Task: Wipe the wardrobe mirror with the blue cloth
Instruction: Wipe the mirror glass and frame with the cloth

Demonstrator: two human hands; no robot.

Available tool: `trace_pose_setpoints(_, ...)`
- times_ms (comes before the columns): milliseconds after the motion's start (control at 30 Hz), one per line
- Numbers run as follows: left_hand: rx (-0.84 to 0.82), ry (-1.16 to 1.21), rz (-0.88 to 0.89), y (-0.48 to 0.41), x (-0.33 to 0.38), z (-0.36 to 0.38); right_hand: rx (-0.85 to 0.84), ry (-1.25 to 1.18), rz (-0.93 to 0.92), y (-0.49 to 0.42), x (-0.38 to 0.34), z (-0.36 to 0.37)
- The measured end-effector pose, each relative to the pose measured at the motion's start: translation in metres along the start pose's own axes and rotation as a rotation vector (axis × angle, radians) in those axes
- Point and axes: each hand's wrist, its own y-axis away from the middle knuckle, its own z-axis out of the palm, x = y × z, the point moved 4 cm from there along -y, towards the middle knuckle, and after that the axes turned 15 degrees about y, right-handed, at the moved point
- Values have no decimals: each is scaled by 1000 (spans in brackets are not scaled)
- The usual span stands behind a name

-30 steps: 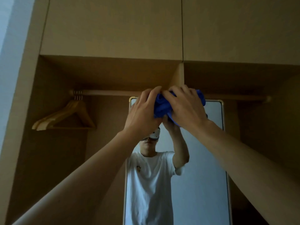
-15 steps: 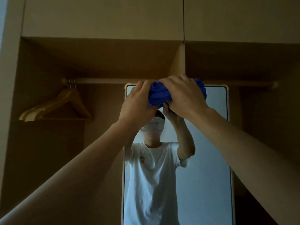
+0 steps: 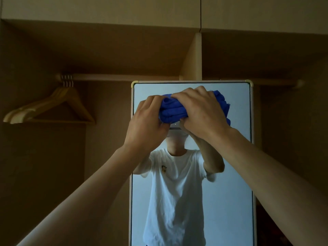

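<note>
Where a second ago the cloth sat at the mirror's top edge, we now hold it lower on the glass, left hand and right hand both clenched around the bunched fabric. Hangers hang left.

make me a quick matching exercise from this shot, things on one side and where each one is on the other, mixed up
Things:
1. blue cloth
2. wooden hangers
3. mirror
4. rail

Places:
A. hanging from the rail at left
B. bunched in both hands near the mirror's top
C. running across above the mirror
D. upright in the middle, showing a white T-shirt

Pairs: 1-B, 2-A, 3-D, 4-C
</note>
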Motion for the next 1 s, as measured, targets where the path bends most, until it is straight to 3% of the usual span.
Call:
trace_pose_setpoints(433,34,44,-30,35,-1,14,-2,9,51,36,-10,6)
trace_pose_setpoints(1000,-58,106,-121,113,2,30,-64,-27,86,113,-37,15)
